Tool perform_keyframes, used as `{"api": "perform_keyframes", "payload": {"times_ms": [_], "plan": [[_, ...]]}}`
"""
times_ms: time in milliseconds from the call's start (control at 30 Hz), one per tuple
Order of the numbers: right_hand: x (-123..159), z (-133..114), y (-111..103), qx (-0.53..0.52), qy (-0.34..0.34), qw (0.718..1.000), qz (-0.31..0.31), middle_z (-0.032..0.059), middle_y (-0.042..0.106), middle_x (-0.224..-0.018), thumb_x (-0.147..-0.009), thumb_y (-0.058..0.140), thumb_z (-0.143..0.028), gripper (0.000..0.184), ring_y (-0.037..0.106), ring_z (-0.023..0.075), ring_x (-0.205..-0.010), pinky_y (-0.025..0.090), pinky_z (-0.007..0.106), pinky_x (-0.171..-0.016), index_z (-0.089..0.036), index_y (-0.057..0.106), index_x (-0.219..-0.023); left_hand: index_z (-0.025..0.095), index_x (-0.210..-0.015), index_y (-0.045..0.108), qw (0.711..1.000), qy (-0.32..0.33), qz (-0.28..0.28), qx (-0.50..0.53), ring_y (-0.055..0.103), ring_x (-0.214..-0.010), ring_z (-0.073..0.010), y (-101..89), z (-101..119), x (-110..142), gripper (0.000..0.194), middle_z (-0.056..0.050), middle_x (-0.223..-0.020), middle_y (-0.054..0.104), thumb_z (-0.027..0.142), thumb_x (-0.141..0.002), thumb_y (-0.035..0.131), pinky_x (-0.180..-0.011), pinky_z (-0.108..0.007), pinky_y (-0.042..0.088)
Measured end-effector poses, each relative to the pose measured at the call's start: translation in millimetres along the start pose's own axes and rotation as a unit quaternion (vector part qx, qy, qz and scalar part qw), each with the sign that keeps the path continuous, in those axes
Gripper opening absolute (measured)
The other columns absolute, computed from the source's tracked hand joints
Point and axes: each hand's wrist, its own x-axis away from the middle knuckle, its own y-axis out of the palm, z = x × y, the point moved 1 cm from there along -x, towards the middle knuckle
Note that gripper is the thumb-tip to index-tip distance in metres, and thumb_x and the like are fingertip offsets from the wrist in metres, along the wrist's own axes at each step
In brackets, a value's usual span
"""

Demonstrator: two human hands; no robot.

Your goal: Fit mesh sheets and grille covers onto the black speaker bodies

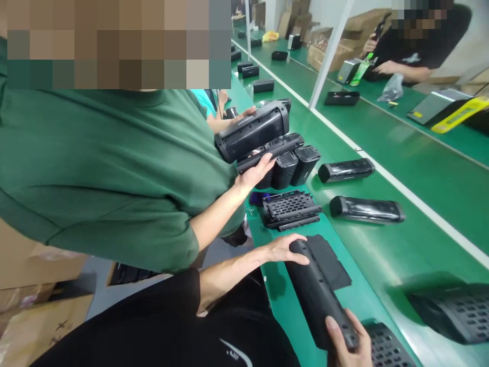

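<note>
A long black plastic housing (315, 290) with small notches along one edge is tilted over the green bench in front of me. My left hand (288, 250) grips its far end, thumb and fingers spread around the rim. At the near end, my right hand (349, 339) is closed on the housing, with the thumb on its side. A dark flat sheet (330, 262) lies just beyond it on the bench. Close to my right hand is a black perforated panel (387, 346), cut off by the bottom edge of the view.
At my left, a co-worker in a green shirt (114, 168) holds a black housing (254, 130) and a strip-like part. Perforated panels (292, 209) are stacked between us. Several housings, including one (367, 209), sit on the green conveyor (428, 229). Another person (420, 56) sits across.
</note>
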Motion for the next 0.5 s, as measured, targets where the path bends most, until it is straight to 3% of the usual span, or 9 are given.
{"api": "perform_keyframes", "payload": {"times_ms": [133,300,433,500], "plan": [[7.2,-10.8,2.4,0.038,-0.025,0.999,0.020,0.0098,0.068,-0.107,-0.073,0.078,-0.077,0.086,0.067,0.0341,-0.090,0.057,0.045,-0.076,-0.023,0.062,-0.138,0.031,-0.115,0.079,0.999,-0.030,0.017,0.025,0.073,-0.103,-0.0268,5.9,-7.9,0.6,0.041,0.001,-0.092,0.072,0.029,-0.075,0.077,-0.105,-0.045,0.065],[-2.8,-3.4,1.8,0.028,-0.029,0.999,0.011,0.0125,0.066,-0.120,-0.065,0.083,-0.078,0.091,0.066,0.0364,-0.098,0.057,0.047,-0.080,-0.021,0.064,-0.133,0.033,-0.115,0.078,0.999,-0.039,0.019,0.014,0.071,-0.112,-0.0297,7.2,-6.5,1.0,0.051,0.000,-0.099,0.072,0.032,-0.066,0.090,-0.109,-0.047,0.063],[-10.4,5.0,2.7,0.020,-0.014,1.000,0.000,0.0123,0.065,-0.123,-0.062,0.085,-0.078,0.095,0.065,0.0364,-0.101,0.055,0.048,-0.085,-0.021,0.064,-0.135,0.033,-0.112,0.078,0.998,-0.047,0.036,-0.017,0.073,-0.110,-0.0275,8.1,-6.4,2.6,0.035,0.002,-0.095,0.072,0.026,-0.078,0.076,-0.111,-0.049,0.062],[-11.8,5.7,4.1,0.010,-0.015,1.000,-0.005,0.0121,0.065,-0.124,-0.063,0.085,-0.076,0.094,0.064,0.0363,-0.104,0.055,0.048,-0.088,-0.020,0.064,-0.135,0.033,-0.115,0.077,0.997,-0.049,0.038,-0.037,0.073,-0.112,-0.0272,8.1,-8.0,3.9,0.035,0.002,-0.097,0.072,0.025,-0.081,0.075,-0.111,-0.052,0.062]]}}
